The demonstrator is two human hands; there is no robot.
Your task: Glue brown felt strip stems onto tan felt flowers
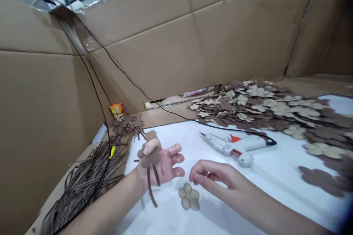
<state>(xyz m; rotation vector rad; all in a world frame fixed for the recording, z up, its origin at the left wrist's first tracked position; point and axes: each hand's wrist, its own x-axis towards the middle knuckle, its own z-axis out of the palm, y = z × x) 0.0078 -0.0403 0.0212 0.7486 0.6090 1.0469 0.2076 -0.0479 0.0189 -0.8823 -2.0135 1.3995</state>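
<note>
My left hand [167,165] is palm up, its thumb pressing a brown fabric flower [150,159] against the hand while the other fingers curl loosely. Two dark brown ribbon strips [151,185] dangle below that flower. A beige padded flower [189,196] lies on the white board [165,220] between my hands. Just above and to the right of it is my right hand [212,178], thumb and fingers drawn together; whether anything is between the fingertips is hidden. Behind my right hand a white glue gun [228,147] rests on its side, a clear glue stick [286,183] sticking out of its back.
Many brown and beige flowers [264,106] are heaped at the back right. At left lie a bundle of brown ribbon strips [85,183], a small pile of brown flowers [127,125] and an orange box [117,110]. A black cable [132,80] crosses the cardboard walls [179,51].
</note>
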